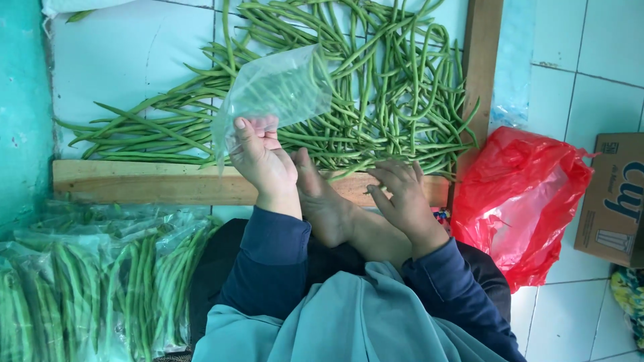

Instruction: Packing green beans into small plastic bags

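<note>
My left hand [260, 155] is raised over the wooden beam [147, 182] and pinches the edge of a clear plastic bag [276, 90], which hangs open above the beans. My right hand [401, 194] rests on the beam's right part, fingers spread and touching the near ends of loose long green beans [376, 87]. That pile spreads across the white tiled floor beyond the beam. A bare foot [320, 201] lies between my two hands.
Several clear bags filled with green beans [87, 288] lie at the lower left. A red plastic bag [520, 201] sits right of an upright wooden beam [481, 60], with a cardboard box [614, 201] at the far right. A teal wall [23, 100] borders the left.
</note>
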